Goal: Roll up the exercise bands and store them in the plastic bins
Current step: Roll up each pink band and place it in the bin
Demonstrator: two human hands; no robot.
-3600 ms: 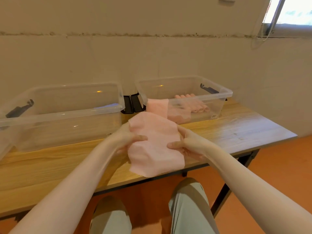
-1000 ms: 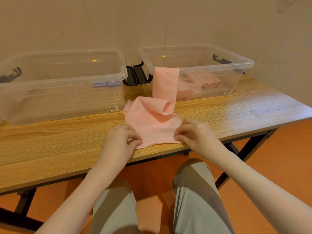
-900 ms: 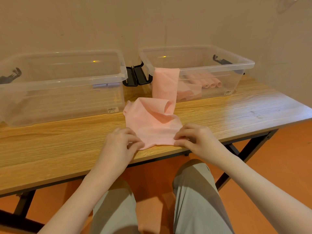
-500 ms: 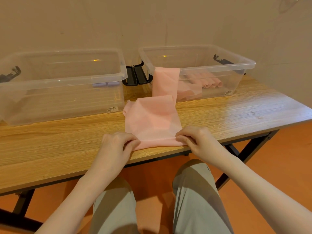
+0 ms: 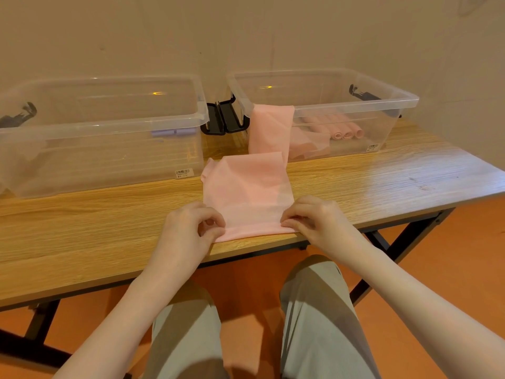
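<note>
The pink band [image 5: 247,192], a moment ago humped in a loose fold, is now pulled flat on the surface [image 5: 82,231], its near edge pinched by the left hand [image 5: 191,228] and right hand [image 5: 314,220], its far end draped over the right bin [image 5: 382,105], so rolling is judged ready to begin.

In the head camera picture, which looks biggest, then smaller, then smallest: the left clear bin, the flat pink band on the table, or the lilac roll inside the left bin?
1. left clear bin
2. flat pink band, though it lies nearer the camera, which flatters it
3. lilac roll, clearly the smallest
</note>
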